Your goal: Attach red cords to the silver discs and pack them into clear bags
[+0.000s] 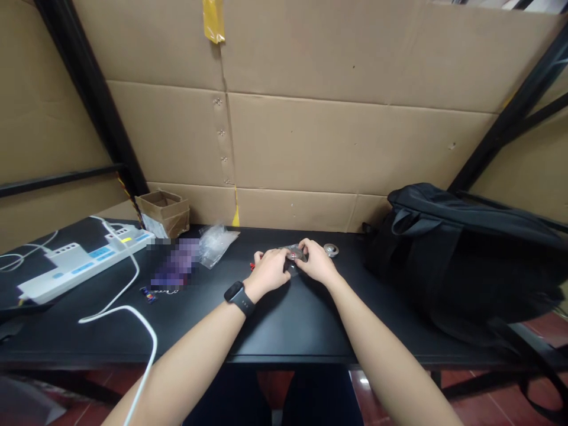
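Note:
Over the middle of the black table, both hands grip a small clear plastic packet (293,254) with something reddish in it, too small to make out. My left hand (270,269), a dark watch on its wrist, has its fingers closed at the packet's left side. From the other side, my right hand (316,260) pinches the packet between thumb and fingers. Small red bits (252,266) show beside the left fingers; what they belong to is hidden. Just beyond the right hand lies a roll of tape (331,250).
Crumpled clear plastic bags (216,244) lie left of the hands, beside a blurred purple item (176,263) and a small coloured wrapper (148,295). A white power strip (84,266), a white cable (133,266) and an open cardboard box (164,213) are farther left. A black backpack (444,260) stands right.

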`<state>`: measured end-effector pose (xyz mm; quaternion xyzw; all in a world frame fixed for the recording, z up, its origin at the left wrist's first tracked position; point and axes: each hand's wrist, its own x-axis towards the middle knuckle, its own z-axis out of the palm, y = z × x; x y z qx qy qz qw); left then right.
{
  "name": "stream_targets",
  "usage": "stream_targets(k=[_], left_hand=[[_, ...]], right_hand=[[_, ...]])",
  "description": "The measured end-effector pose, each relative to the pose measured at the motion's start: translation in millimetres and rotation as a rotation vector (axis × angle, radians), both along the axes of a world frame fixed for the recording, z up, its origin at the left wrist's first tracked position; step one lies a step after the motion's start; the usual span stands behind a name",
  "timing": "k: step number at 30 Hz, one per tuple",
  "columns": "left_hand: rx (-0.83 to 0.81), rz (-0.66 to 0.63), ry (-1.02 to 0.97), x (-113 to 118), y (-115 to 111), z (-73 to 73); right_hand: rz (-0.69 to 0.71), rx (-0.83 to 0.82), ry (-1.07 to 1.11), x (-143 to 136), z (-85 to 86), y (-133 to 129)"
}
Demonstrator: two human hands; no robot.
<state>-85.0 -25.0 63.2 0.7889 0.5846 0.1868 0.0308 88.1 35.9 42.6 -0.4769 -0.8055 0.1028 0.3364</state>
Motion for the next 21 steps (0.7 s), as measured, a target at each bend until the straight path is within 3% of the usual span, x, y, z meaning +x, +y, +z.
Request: stream_targets(k=[5, 11, 15, 21], left_hand=[[0.036, -0.019, -0.029, 0, 0, 2.0], [0.119, 0.023, 0.033, -6, -1, 8.4], [0.15, 0.012, 0.078, -1, -2, 6.0], [0.145, 0.043, -0.023, 1, 0, 5.0]], right_hand=[[-0.101, -0.01, 0.0, -9, -0.7, -1], [0.271, 0.041, 0.118, 22, 13.2, 8], [0.272, 0.048, 0.042, 40, 13.2, 15], [0.255, -0.015, 0.004, 38, 9.2, 20]])
